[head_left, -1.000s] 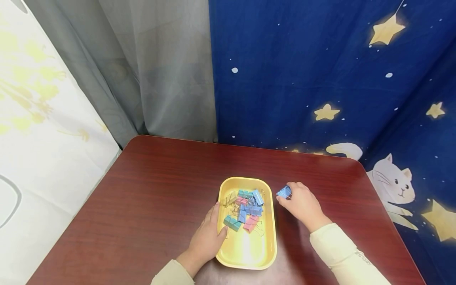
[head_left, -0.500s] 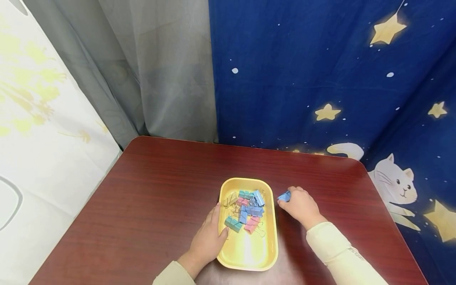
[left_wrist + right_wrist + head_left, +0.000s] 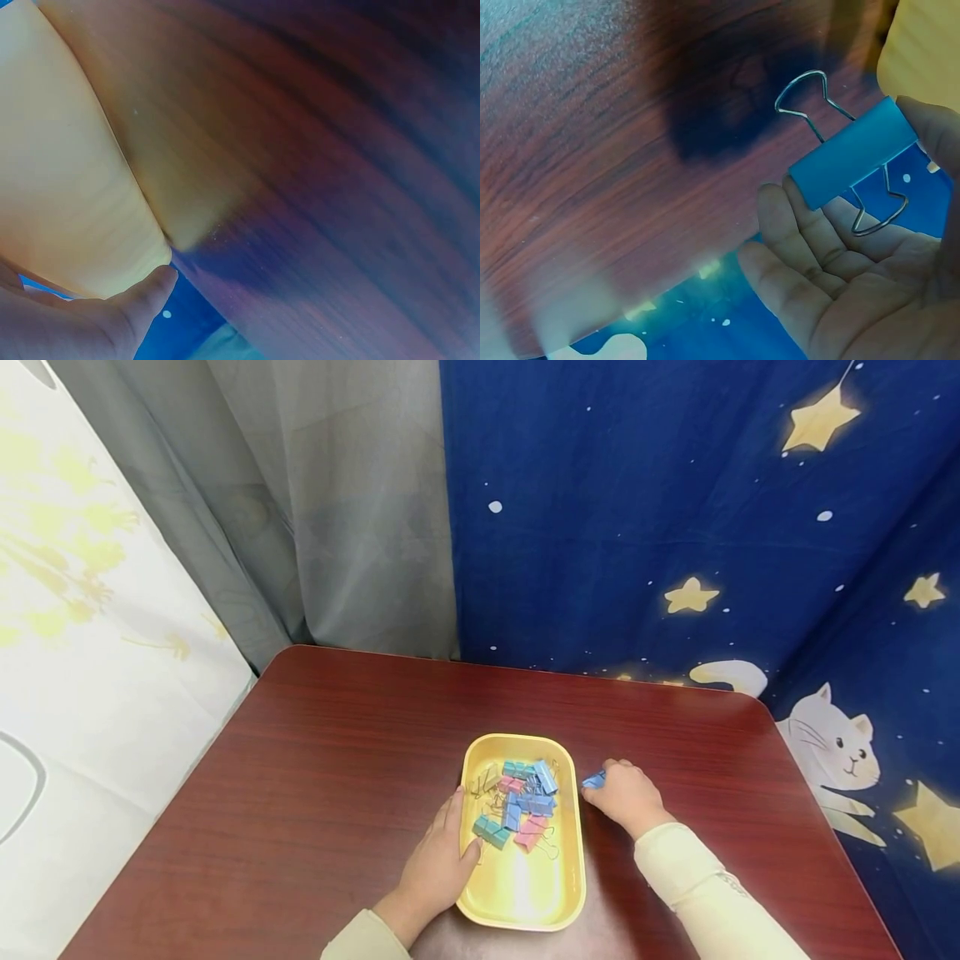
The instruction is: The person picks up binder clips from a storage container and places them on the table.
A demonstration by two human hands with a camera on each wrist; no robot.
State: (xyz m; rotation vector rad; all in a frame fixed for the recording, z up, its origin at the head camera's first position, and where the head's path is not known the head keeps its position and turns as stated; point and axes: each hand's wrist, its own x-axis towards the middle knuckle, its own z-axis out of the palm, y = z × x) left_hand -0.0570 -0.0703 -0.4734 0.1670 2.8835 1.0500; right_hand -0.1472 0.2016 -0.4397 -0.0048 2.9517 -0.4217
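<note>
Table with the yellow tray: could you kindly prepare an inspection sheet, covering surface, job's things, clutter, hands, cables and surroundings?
Surface: reddish-brown table with wood grain.
Job's things: yellow tray, with teal, pink, blue and beige binder clips mostly toward its far end; one blue clip outside it.
Clutter: nothing seen.
Hands: left hand holds the tray's left side; right hand pinches the blue clip beside the tray's right side.
Cables: nothing seen.
Surroundings: grey curtain; blue curtain printed with stars and a cat; white patterned fabric at left.
</note>
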